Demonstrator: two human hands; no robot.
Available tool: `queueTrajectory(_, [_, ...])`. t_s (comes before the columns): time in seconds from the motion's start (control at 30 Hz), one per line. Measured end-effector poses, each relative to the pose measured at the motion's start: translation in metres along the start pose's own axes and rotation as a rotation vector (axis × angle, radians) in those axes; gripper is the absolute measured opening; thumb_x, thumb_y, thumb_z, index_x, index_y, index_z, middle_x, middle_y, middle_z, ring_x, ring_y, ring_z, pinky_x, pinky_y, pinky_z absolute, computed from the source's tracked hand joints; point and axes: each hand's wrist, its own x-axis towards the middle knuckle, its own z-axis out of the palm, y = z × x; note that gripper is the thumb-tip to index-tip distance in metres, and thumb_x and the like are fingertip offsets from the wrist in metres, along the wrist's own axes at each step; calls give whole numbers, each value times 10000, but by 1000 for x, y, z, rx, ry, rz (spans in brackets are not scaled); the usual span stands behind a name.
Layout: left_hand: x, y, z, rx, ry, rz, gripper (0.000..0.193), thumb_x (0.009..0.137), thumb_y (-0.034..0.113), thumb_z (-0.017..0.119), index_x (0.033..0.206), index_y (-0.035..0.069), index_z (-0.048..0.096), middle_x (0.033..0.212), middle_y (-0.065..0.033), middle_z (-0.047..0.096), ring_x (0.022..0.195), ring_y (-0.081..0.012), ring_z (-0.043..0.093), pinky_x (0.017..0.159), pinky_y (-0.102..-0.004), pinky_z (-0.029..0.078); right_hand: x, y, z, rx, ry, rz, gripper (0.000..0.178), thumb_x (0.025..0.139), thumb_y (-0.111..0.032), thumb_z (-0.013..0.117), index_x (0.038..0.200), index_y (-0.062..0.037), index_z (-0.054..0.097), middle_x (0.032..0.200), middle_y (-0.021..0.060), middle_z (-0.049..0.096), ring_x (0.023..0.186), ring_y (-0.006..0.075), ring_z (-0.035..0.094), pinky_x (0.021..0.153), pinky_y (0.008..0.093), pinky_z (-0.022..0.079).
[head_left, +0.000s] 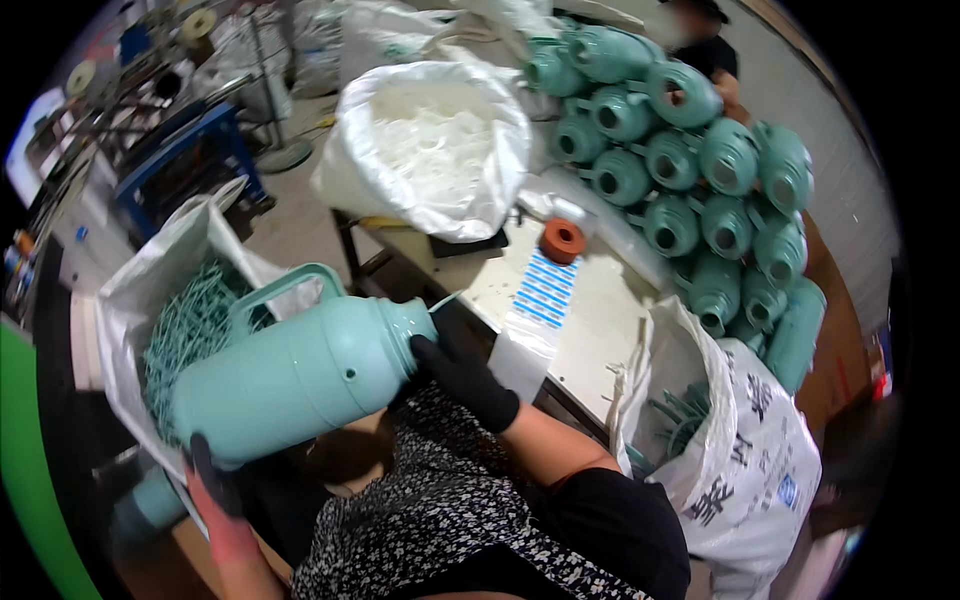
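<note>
A large mint-green plastic flask shell [300, 375] with a loop handle lies tilted across my lap. My left hand [215, 500] supports its base from below, fingertips in black. My right hand [462, 378], in a black glove, sits at the shell's open neck, gripping it or pressing something into it. Both hands hold the shell above my patterned clothing.
A heap of the same green shells [690, 190] covers the workbench [590, 320] at right. On the bench: a big white sack of white rings [430, 140], an orange ring [562, 241], a blue-striped sheet [545, 288]. Sacks of green handles stand left [195, 320] and right [720, 450]. Another person [705, 50] works behind the heap.
</note>
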Motion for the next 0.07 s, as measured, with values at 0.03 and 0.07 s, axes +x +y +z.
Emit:
queueTrajectory(0.03, [14, -17, -8, -221, -70, -78, 502, 987, 269, 513, 1390, -9, 403, 1334, -119, 504, 1214, -270, 483, 1021, -378, 397, 2, -6, -9, -145, -69, -116, 392, 852, -168, 623, 1197, 9, 564, 1210, 217, 522, 1128, 344, 511, 974, 393, 421])
queueTrajectory(0.07, [-1, -18, -23, -210, -18, -89, 502, 987, 269, 513, 1390, -9, 403, 1334, -119, 504, 1214, -270, 483, 1021, -378, 397, 4, -1, -17, -437, 8, -386, 402, 814, -158, 656, 1170, 18, 588, 1195, 206, 535, 1117, 342, 512, 970, 393, 427])
